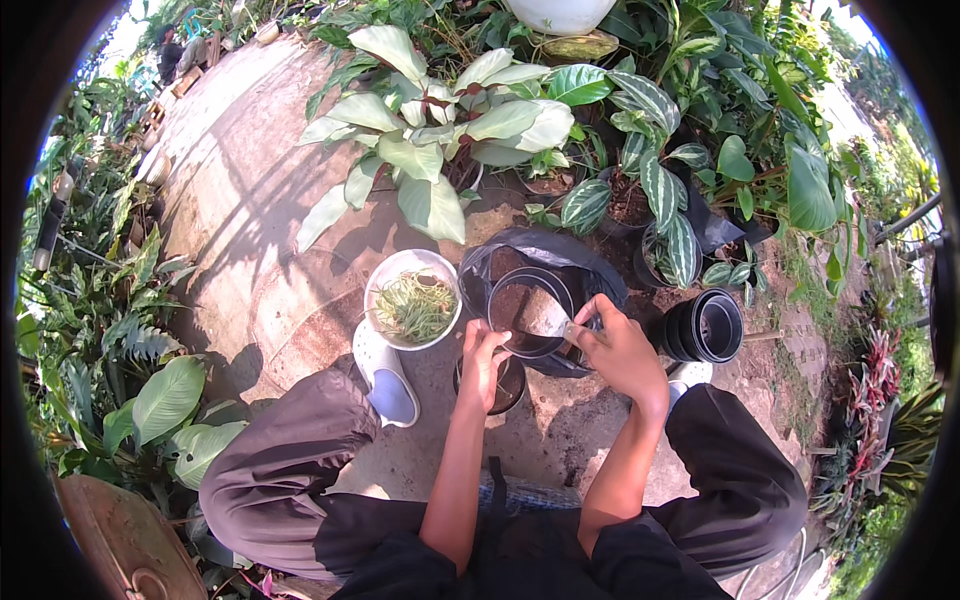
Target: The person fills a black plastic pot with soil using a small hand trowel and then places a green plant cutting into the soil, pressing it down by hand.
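My left hand grips the near rim of a black plastic pot holding brown soil, tilted over an open black bag. My right hand is shut on a small trowel handle whose blade reaches into the pot. Below the left hand, another dark pot with soil stands on the ground. A white bowl of thin green shoots sits just left of the held pot.
A stack of empty black pots lies to the right. Potted plants with pale leaves and striped leaves crowd behind the bag. White shoes flank my knees. A paved path runs left.
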Tool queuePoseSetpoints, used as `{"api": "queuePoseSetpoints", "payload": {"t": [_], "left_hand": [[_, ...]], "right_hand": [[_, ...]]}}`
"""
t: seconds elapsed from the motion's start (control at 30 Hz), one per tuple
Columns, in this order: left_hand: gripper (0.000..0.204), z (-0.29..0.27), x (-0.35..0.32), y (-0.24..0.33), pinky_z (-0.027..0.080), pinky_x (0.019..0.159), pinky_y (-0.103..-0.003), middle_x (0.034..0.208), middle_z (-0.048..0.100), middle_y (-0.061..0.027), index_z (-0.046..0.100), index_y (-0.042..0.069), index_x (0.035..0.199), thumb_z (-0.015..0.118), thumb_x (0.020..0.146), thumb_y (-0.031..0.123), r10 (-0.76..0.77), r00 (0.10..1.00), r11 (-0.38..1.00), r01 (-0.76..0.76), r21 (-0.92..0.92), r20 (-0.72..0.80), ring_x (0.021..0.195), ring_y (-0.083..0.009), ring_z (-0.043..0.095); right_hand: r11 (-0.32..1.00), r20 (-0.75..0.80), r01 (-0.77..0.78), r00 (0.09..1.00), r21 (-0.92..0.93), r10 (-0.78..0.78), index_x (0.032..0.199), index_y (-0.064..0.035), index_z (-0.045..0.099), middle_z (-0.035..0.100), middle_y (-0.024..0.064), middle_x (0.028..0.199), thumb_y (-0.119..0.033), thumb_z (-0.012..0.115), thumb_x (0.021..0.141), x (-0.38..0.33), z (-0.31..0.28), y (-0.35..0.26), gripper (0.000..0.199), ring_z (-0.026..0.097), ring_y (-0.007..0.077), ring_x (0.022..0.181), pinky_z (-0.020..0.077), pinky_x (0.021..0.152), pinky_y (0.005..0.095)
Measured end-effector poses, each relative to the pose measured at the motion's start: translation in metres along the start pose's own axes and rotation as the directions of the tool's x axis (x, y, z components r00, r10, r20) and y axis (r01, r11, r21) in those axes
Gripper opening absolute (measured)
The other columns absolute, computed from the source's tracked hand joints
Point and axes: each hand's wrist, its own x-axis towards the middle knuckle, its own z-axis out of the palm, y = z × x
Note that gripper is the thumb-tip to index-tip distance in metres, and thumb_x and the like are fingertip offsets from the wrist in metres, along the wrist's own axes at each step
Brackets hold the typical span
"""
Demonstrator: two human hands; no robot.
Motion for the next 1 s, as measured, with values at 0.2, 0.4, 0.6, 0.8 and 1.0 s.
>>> {"api": "queuePoseSetpoints", "payload": {"t": [0.2,0.4,0.6,0.8,1.0], "left_hand": [[0.027,-0.003,0.003,0.003,0.041,0.092,-0.039,0.103,0.049,0.0009,0.043,0.017,0.102,0.065,0.087,0.014,0.016,1.000,0.998,-0.015,-0.055,0.018,0.104,-0.0135,0.052],[0.032,-0.041,0.008,0.018,0.045,0.090,-0.038,0.105,0.049,-0.0017,0.041,0.016,0.107,0.066,0.086,0.019,0.144,0.980,0.987,-0.153,-0.055,-0.137,0.099,-0.0151,0.055],[0.031,-0.043,0.006,0.027,0.046,0.091,-0.042,0.108,0.053,-0.0004,0.042,0.017,0.106,0.066,0.086,0.022,0.121,0.979,0.978,-0.146,-0.149,-0.164,0.099,-0.0162,0.054],[0.030,-0.036,0.006,0.021,0.045,0.092,-0.044,0.110,0.054,-0.0031,0.043,0.017,0.107,0.066,0.087,0.021,0.122,0.981,0.981,-0.142,-0.133,-0.149,0.102,-0.0189,0.055],[0.032,-0.043,0.006,0.019,0.046,0.093,-0.044,0.112,0.053,-0.0047,0.043,0.016,0.109,0.066,0.087,0.021,0.118,0.978,0.977,-0.145,-0.157,-0.170,0.102,-0.0201,0.055]], "right_hand": [[0.975,0.078,0.003,0.997,0.222,-0.021,0.103,-0.0045,0.056,0.055,-0.0009,0.064,-0.010,0.061,0.096,0.011,0.000,0.023,0.010,0.051,0.0050,0.058,0.0409,0.054,0.0247],[0.916,0.052,-0.038,0.998,0.398,0.019,0.104,-0.0016,0.058,0.058,0.0011,0.063,-0.017,0.064,0.095,-0.003,-0.041,0.027,0.019,0.053,0.0067,0.059,0.0417,0.057,0.0267],[0.960,0.077,-0.189,0.981,0.207,0.177,0.099,-0.0041,0.063,0.064,0.0059,0.067,-0.017,0.064,0.090,0.049,0.000,0.097,0.016,0.060,0.0117,0.056,0.0465,0.052,0.0297],[0.887,0.057,-0.304,0.951,0.349,0.304,0.097,-0.0055,0.062,0.060,0.0042,0.064,-0.013,0.060,0.091,0.086,0.119,0.148,0.010,0.051,0.0099,0.046,0.0343,0.038,0.0278],[0.684,0.083,-0.342,0.920,0.644,0.382,0.101,-0.0060,0.061,0.055,0.0020,0.063,-0.015,0.059,0.097,0.091,0.134,0.153,0.010,0.044,0.0065,0.045,0.0282,0.036,0.0239]]}}
